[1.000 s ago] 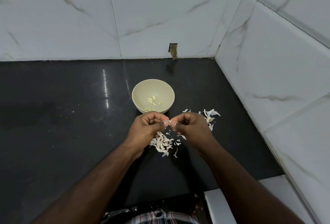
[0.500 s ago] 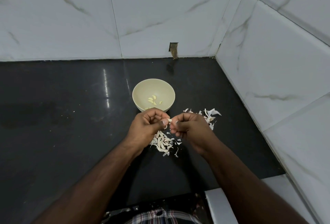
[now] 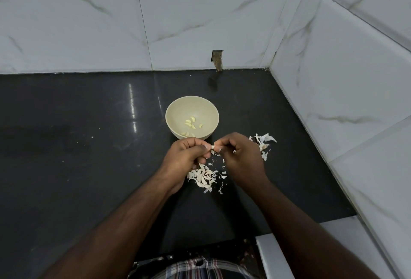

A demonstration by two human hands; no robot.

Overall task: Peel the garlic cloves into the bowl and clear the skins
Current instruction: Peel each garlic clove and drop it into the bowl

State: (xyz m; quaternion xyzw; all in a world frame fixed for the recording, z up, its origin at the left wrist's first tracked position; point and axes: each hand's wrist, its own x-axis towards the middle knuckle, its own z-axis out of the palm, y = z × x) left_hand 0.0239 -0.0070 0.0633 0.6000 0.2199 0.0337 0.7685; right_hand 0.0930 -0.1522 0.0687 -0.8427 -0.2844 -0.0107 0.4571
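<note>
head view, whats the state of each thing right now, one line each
bowl: upright on the counter, holds several peeled cloves
garlic clove: pinched between both hands, above the counter
left hand: shut on the clove
right hand: shut on the clove
garlic skins: loose piles on the counter, not cleared

Both hands (image 3: 214, 156) pinching one garlic clove (image 3: 213, 146) near the bowl (image 3: 178, 109), above skins (image 3: 203, 176)

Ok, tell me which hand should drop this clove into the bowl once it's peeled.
Left, probably. The left hand sits directly below the bowl, almost at its near rim, with the garlic clove pinched between both hands. The right hand lies farther right, nearer the skins, so it suits clearing those.
</note>
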